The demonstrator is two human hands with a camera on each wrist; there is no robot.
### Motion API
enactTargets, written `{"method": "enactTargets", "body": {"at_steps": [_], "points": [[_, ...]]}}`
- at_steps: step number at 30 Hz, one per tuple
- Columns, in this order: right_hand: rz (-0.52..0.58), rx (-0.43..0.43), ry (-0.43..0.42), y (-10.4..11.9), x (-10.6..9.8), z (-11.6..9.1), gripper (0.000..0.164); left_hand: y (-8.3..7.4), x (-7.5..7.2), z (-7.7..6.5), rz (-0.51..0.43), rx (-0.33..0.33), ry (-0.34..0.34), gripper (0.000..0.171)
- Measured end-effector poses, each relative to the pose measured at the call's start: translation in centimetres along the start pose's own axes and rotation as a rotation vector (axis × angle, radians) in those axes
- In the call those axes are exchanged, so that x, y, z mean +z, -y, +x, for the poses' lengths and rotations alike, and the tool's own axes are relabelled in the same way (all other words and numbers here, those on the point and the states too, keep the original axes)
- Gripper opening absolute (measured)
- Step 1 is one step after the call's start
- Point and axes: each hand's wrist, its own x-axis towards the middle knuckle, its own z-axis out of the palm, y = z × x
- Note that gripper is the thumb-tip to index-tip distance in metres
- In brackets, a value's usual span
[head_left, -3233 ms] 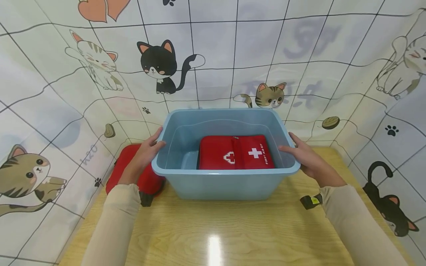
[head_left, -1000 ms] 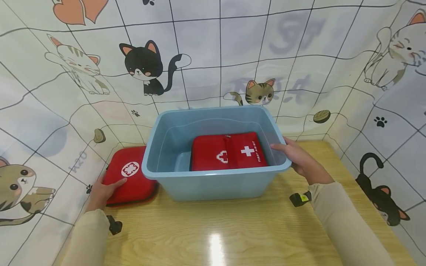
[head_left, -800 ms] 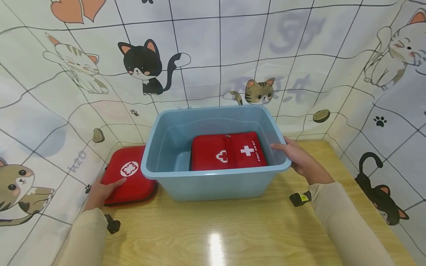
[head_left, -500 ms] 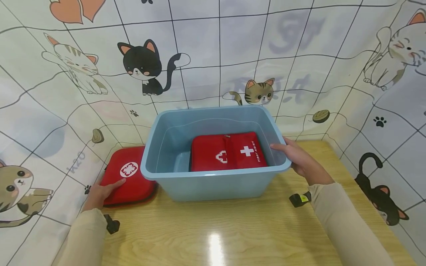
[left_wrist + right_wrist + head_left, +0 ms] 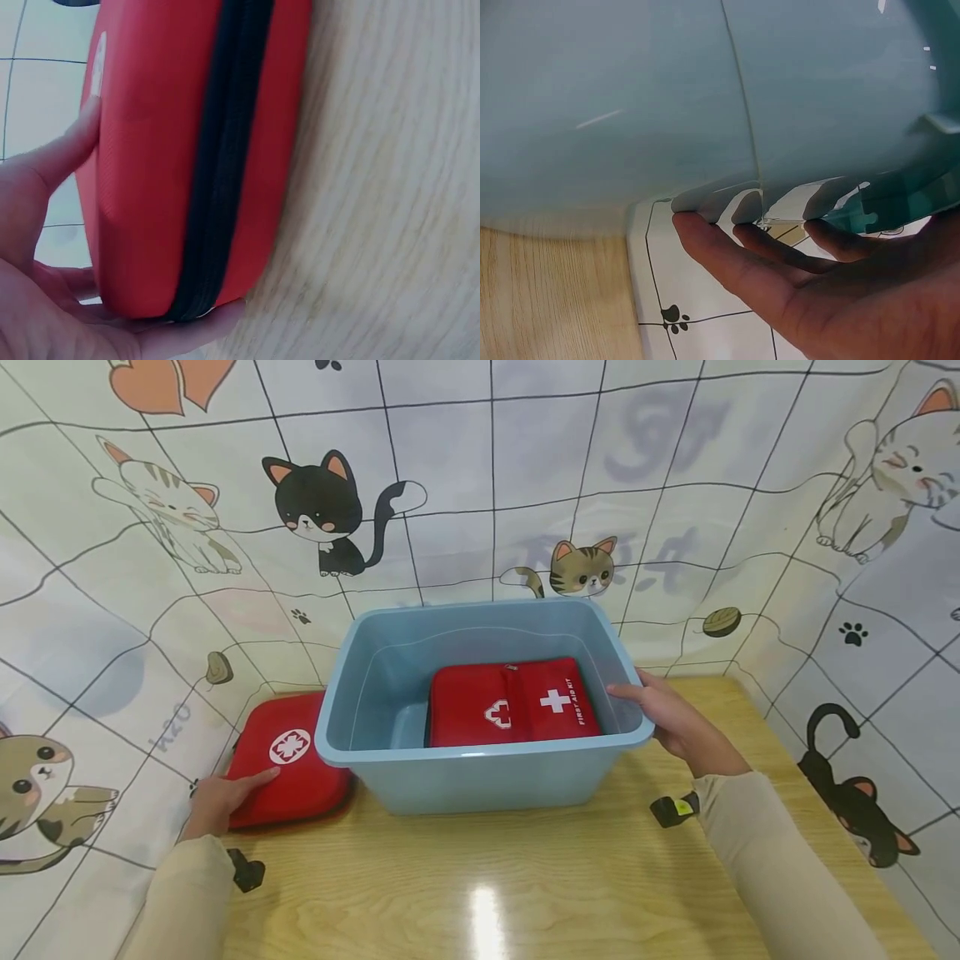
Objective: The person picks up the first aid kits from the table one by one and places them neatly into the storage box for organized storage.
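Observation:
My left hand (image 5: pixel 225 795) holds the left end of a red zip-up case (image 5: pixel 318 781) bearing a white round emblem, which lies on the table beside the tub. In the left wrist view its thumb presses the top of the case while the fingers wrap round the end, past the black zip band (image 5: pixel 225 165). A light blue plastic tub (image 5: pixel 487 785) stands at the centre. My right hand (image 5: pixel 678 720) grips its right rim, thumb over the edge; the right wrist view shows the fingertips (image 5: pixel 694 225) against the outer wall. Inside the tub lies a red first aid kit (image 5: pixel 480 693).
The wooden table (image 5: pixel 390 893) extends in front of the tub. A cat-patterned sheet (image 5: pixel 480 468) hangs close behind and along both sides. Black wrist-worn pieces show by the left sleeve (image 5: pixel 180 893) and the right sleeve (image 5: pixel 772 852).
My left hand has left the tub's left rim, moved left and down, and taken hold of the red case. My right hand has stayed on the right rim.

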Motion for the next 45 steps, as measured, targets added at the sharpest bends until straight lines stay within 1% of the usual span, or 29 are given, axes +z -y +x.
{"method": "enactTargets", "body": {"at_steps": [3,5,8,12,17,20,23,26,33,38,45], "points": [[0.003,0.004,-0.004,-0.1,0.0,0.0,0.076,0.0,-0.3,-0.3,-0.02,-0.012,-0.012,0.104],[0.003,0.007,-0.005,-0.1,-0.1,-0.1,0.076,0.0,-0.4,-0.3,-0.036,-0.022,-0.004,0.104],[0.004,0.007,-0.003,-0.2,-0.2,-0.1,0.076,0.1,-0.5,-0.4,-0.063,-0.028,0.02,0.105],[0.006,0.003,0.003,-0.4,-0.2,-0.1,0.075,0.4,-0.6,-0.4,-0.094,-0.013,0.048,0.106],[0.008,0.001,0.009,-0.4,-0.1,-0.1,0.075,0.8,-1.0,-0.4,-0.095,0.004,0.106,0.109],[0.006,0.002,0.008,-0.3,-0.1,-0.1,0.075,1.0,-1.3,-0.2,-0.091,0.016,0.131,0.113],[0.004,0.005,0.01,-0.3,0.0,0.0,0.075,1.1,-1.3,-0.1,-0.113,0.008,0.143,0.114],[0.002,0.008,0.011,-0.3,0.1,0.1,0.076,1.1,-1.3,-0.1,-0.144,-0.002,0.109,0.111],[0.002,0.005,0.012,-0.3,0.0,0.2,0.076,0.4,-1.2,-0.7,-0.215,-0.027,-0.017,0.107],[0.005,0.004,0.017,-0.2,0.1,0.1,0.075,-0.4,-1.5,-1.0,-0.192,-0.038,-0.1,0.103],[0.006,-0.001,0.018,-0.1,0.1,0.0,0.075,-1.7,-2.1,-1.9,-0.19,-0.017,-0.178,0.095]]}}
